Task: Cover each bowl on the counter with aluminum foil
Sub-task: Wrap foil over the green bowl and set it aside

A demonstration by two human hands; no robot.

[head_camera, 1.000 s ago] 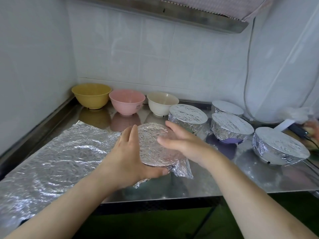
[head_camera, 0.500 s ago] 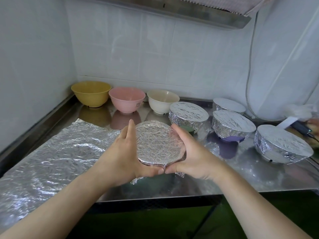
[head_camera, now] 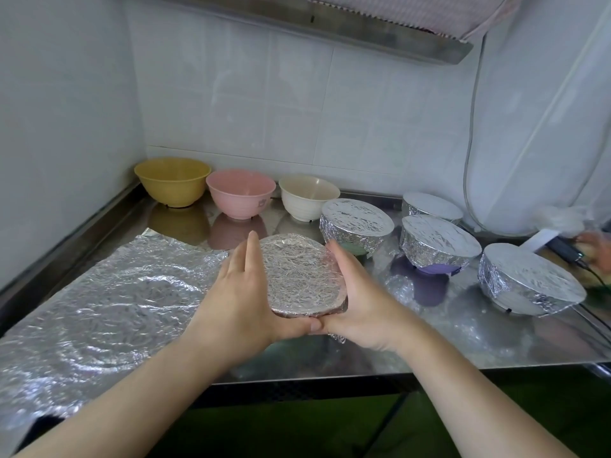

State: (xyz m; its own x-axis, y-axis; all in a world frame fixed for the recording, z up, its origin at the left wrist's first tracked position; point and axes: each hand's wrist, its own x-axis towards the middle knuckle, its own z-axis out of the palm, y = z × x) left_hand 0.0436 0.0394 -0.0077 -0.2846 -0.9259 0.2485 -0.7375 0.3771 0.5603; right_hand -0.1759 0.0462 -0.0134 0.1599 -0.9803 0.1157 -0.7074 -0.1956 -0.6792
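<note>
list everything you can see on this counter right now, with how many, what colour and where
Open bowls: three, yellow, pink, cream, back row by the wall.
Foil-covered bowls: four, silver, right side.
Bowl being wrapped: one, silver foil top, front centre.
Foil sheet: one, silver, spread at left.
Counter: one, steel.
Cable: one, grey, right wall.
Left hand, right hand: grip the wrapped bowl's sides.

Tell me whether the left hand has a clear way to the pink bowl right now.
Probably not yet: the left hand and the right hand are both pressing foil round the bowl in hand. The path itself looks free, since only bare counter lies between it and the pink bowl.
</note>
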